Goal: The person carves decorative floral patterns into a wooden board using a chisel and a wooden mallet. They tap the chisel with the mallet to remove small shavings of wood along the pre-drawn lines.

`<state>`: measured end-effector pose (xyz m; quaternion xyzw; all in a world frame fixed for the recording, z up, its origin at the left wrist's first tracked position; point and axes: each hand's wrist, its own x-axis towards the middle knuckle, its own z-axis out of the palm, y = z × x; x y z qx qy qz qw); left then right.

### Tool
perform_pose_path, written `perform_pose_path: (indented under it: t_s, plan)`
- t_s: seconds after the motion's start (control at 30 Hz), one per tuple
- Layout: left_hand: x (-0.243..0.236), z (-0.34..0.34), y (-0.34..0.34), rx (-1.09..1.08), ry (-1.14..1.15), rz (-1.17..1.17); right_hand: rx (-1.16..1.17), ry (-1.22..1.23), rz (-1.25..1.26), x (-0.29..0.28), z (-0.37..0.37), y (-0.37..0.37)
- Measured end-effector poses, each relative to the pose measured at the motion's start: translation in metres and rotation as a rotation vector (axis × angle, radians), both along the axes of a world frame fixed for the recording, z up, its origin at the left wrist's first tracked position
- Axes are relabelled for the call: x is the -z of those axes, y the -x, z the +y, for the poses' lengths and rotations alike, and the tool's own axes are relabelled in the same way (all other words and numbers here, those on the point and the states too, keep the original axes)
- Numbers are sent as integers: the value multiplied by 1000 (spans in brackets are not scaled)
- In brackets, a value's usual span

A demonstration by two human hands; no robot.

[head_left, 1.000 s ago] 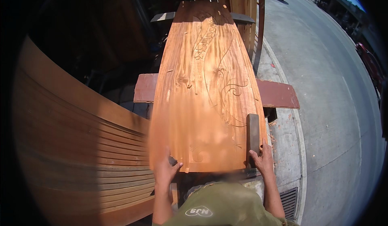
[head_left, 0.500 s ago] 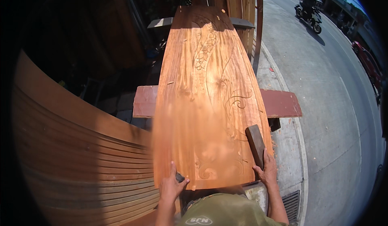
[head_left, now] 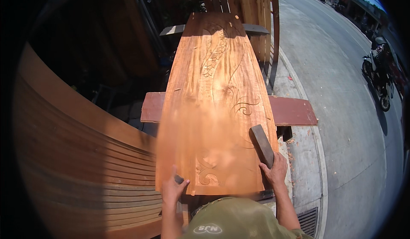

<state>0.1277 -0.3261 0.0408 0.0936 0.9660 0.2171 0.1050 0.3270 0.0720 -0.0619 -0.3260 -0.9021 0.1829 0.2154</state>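
1. The left hand [head_left: 173,190] has its fingers wrapped around a small dark chisel [head_left: 178,179], tip on the near left edge of the long carved board [head_left: 215,102].
2. The right hand [head_left: 275,170] grips a dark wooden mallet [head_left: 261,145], its head lying on the board's near right side.
3. To carve well, I think the chisel should stay steady and the taps should be light.
4. A blurry patch hides the middle of the board. The chisel tip is hard to see.

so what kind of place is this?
Likely an open-front woodcarving workshop beside a street: a long carved plank on cross supports, stacked curved wooden slats to the left, paved road with a motorbike right.
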Motion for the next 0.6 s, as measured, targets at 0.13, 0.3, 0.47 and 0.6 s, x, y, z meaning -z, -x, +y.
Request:
perform_pose_path:
  t_s: [0.13,0.3,0.47,0.6]
  plan:
    - [-7,10,-7,-42,53,26,-25,65,-8,1,8,-2]
    - [-10,25,-18,-207,68,23,-31,223,-68,-13,9,-5]
    - [-5,27,-21,-230,152,89,-91,220,-59,-22,13,-7]
    - [2,24,-21,-245,155,76,-121,226,-52,-10,21,-5]
